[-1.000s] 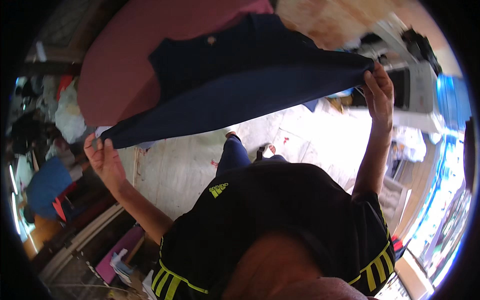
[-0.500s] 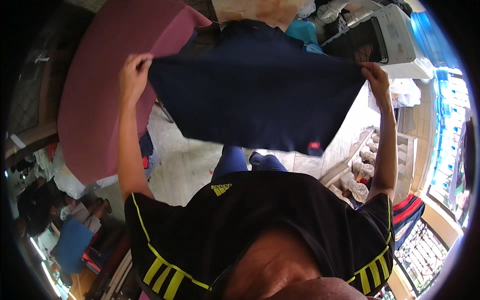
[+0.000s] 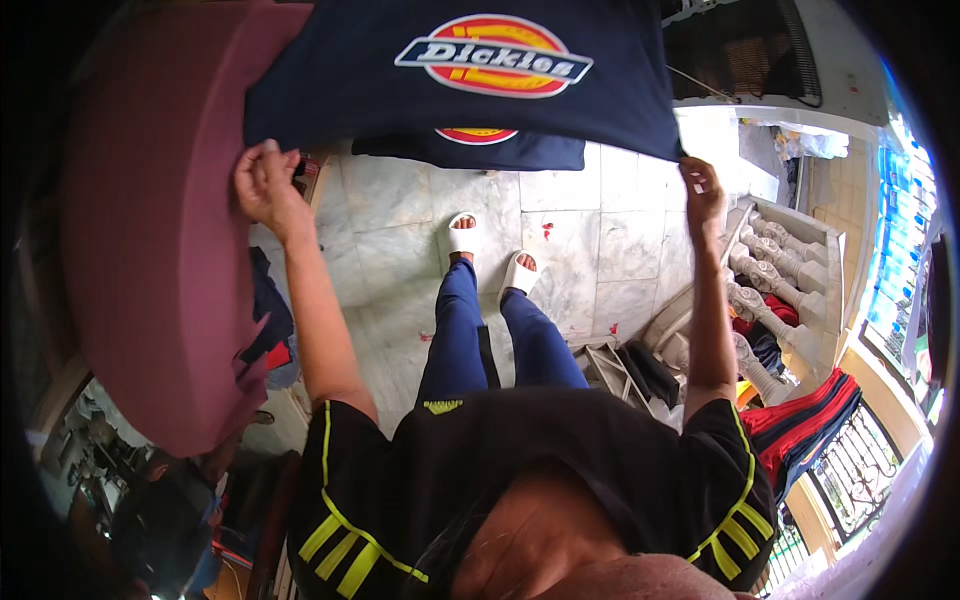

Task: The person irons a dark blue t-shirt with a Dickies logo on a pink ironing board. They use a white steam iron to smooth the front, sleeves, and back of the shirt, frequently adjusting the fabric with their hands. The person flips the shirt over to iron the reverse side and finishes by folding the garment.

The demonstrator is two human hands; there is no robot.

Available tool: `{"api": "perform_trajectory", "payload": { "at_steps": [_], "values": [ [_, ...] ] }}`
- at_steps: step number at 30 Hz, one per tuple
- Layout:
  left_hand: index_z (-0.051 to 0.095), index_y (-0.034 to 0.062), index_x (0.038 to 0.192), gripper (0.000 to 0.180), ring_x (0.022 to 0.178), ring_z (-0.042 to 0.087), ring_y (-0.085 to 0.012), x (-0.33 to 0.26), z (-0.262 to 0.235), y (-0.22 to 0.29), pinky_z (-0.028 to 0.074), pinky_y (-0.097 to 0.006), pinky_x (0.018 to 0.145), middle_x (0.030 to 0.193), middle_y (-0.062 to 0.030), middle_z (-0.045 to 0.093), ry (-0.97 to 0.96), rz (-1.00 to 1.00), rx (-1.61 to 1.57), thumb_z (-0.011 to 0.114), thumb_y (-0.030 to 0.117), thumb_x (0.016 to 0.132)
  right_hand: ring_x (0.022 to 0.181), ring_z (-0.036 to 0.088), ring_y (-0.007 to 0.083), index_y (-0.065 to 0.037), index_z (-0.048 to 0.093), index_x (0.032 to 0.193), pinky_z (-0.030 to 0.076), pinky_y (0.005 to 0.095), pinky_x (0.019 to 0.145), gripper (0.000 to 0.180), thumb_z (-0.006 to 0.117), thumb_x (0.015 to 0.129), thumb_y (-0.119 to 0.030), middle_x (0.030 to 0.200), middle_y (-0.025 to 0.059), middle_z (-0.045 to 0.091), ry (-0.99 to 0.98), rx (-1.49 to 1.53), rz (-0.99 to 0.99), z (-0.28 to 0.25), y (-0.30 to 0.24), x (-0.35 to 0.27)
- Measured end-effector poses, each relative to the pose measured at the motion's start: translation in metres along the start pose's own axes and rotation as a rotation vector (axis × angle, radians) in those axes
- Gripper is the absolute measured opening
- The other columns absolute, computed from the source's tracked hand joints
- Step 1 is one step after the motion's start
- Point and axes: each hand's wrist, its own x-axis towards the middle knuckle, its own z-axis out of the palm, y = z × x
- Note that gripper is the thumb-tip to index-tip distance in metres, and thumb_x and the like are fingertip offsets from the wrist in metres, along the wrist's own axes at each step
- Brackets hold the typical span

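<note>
A navy garment with a red, yellow and white oval print is spread out between my hands at the top of the view; its upper part runs out of the picture. My left hand pinches its lower left corner, close beside a maroon cloth-covered surface. At the lower right corner, the fingers of my right hand are closed on the edge. Below the garment shows part of a second navy cloth with a similar print; what bears it is hidden.
The maroon-covered surface fills the left side. Pale balusters and a railing stand at the right, with red and navy cloths hung nearby. A black-and-white appliance is at the upper right. My feet in white slides stand on marble tiles.
The garment has moved up and away, and its printed side now shows in place of a plain face with a small red tag. Both hands keep hold, somewhat lower in view.
</note>
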Motion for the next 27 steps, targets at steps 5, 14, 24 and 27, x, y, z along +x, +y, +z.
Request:
{"api": "perform_trajectory", "payload": {
  "at_steps": [5, 14, 24, 27],
  "values": [
    [0.063, 0.0110, 0.109, 0.030, 0.078, 0.057, -0.0117, -0.013, -0.056, -0.194, 0.057, -0.031, 0.067, 0.086, 0.0020, 0.055, 0.196, -0.357, 0.123, 0.074, -0.004, 0.086, 0.096, 0.069, 0.0224, -0.007, 0.075, 0.095, 0.052, 0.0364, 0.083, 0.010, 0.073, 0.088, -0.014, 0.100, 0.0072, 0.073, -0.102, -0.176, 0.109, 0.114, 0.079, -0.041],
    [0.064, 0.0103, 0.109, 0.025, 0.083, 0.057, -0.0125, -0.016, -0.064, -0.219, 0.056, -0.029, 0.066, 0.090, 0.0025, 0.052, 0.164, -0.402, 0.112, 0.069, -0.004, 0.089, 0.089, 0.067, 0.0151, -0.011, 0.074, 0.097, 0.050, 0.0305, 0.072, 0.010, 0.073, 0.087, -0.014, 0.096, 0.0036, 0.071, -0.098, -0.263, 0.080, 0.109, 0.095, -0.052],
    [0.057, 0.0128, 0.124, 0.043, 0.108, 0.053, -0.0203, -0.004, -0.091, -0.248, 0.050, -0.033, 0.086, 0.114, -0.0062, 0.054, 0.074, -0.339, 0.499, 0.076, 0.003, 0.086, 0.097, 0.065, 0.0294, -0.004, 0.071, 0.091, 0.051, 0.0399, 0.087, 0.009, 0.071, 0.083, -0.007, 0.095, 0.0115, 0.071, -0.356, -0.292, 0.028, 0.116, 0.103, -0.039],
    [0.050, 0.0031, 0.130, 0.057, 0.120, 0.049, -0.0348, -0.015, -0.040, -0.233, 0.039, -0.045, 0.103, 0.128, -0.0186, 0.052, -0.144, 0.266, 0.923, 0.077, 0.027, 0.086, 0.101, 0.063, 0.0348, -0.004, 0.066, 0.107, 0.051, 0.0437, 0.087, 0.026, 0.072, 0.081, -0.005, 0.105, 0.0174, 0.066, -0.321, -0.320, -0.086, 0.144, 0.073, 0.020]
  ]
}}
